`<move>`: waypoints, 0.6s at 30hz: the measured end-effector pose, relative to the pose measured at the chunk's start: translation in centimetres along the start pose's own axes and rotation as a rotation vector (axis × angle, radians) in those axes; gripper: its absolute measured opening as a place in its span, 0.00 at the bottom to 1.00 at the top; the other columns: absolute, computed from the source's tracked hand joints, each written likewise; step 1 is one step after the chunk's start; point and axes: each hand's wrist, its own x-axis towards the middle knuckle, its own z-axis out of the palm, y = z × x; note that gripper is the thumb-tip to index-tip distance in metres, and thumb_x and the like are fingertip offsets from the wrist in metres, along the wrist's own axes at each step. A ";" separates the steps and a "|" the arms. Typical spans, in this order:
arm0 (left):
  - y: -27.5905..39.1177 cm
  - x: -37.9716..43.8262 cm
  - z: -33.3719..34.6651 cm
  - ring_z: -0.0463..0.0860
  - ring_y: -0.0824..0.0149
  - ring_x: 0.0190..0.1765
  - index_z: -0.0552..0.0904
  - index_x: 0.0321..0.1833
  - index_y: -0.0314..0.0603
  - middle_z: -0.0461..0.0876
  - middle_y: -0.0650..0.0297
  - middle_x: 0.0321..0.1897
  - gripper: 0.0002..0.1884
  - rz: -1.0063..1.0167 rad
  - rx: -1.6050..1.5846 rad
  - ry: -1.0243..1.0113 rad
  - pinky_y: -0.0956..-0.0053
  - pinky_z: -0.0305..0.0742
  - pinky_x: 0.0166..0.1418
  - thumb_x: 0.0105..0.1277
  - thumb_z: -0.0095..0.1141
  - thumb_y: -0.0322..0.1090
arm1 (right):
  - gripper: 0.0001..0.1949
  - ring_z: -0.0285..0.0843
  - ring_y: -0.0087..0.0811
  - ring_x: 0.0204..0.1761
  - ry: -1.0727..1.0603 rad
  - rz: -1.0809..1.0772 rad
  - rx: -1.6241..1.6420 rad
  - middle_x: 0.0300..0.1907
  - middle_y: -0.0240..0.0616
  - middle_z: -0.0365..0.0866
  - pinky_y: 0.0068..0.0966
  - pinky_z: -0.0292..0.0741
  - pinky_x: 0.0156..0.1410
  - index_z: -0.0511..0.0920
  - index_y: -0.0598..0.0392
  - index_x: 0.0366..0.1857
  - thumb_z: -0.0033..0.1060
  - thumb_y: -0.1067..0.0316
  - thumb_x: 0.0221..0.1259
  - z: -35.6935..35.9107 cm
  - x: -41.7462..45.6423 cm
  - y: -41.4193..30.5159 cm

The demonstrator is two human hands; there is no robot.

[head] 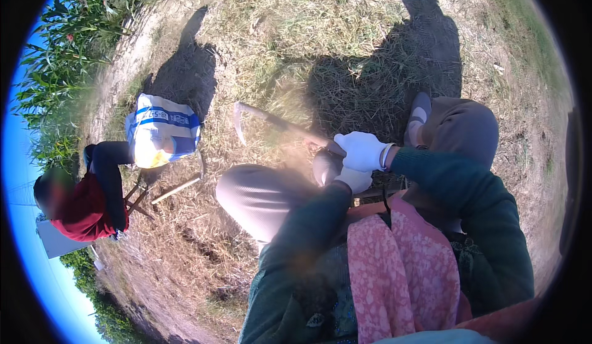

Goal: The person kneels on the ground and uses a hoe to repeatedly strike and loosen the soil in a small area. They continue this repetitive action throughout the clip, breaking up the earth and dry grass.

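Note:
My right hand (363, 151), in a white glove, is closed around the butt of a sickle's wooden handle (296, 131). The sickle points away to the upper left, and its curved blade (238, 122) hangs over the dry grass. Just below and partly behind the right hand is my left hand (355, 180), gloved in white too. The two gloves overlap, and the left fingers are hidden, so its grip does not show. Both hands are between my bent knees, above a shoe. Cut grass (356, 98) lies in front of me, partly in shadow.
To the left, a person in a red top (88, 207) sits on a low folding stool (138, 200) beside a printed white and blue sack (164, 131). A second sickle (178, 189) lies near that stool. Corn plants (69, 57) stand at the upper left.

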 end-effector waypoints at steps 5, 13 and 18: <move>-2.6 1.8 4.7 0.82 0.50 0.57 0.84 0.53 0.42 0.85 0.52 0.52 0.17 0.076 -0.171 0.155 0.56 0.75 0.62 0.61 0.55 0.33 | 0.14 0.87 0.49 0.37 0.093 -0.222 -0.441 0.30 0.47 0.85 0.45 0.80 0.41 0.78 0.57 0.43 0.58 0.61 0.57 1.4 -0.1 1.2; -3.3 1.9 4.9 0.83 0.49 0.54 0.82 0.53 0.41 0.84 0.50 0.50 0.16 0.027 -0.079 0.026 0.56 0.76 0.61 0.64 0.53 0.37 | 0.12 0.87 0.49 0.42 -0.140 -0.086 -0.369 0.37 0.48 0.88 0.41 0.82 0.46 0.87 0.52 0.39 0.59 0.61 0.56 2.1 1.0 1.8; -1.1 0.9 0.9 0.88 0.51 0.46 0.83 0.47 0.43 0.88 0.53 0.41 0.14 0.032 0.110 -0.117 0.51 0.76 0.53 0.65 0.51 0.41 | 0.10 0.86 0.48 0.43 0.023 0.030 -0.337 0.37 0.47 0.87 0.44 0.80 0.48 0.84 0.53 0.38 0.58 0.62 0.58 -0.4 1.5 3.3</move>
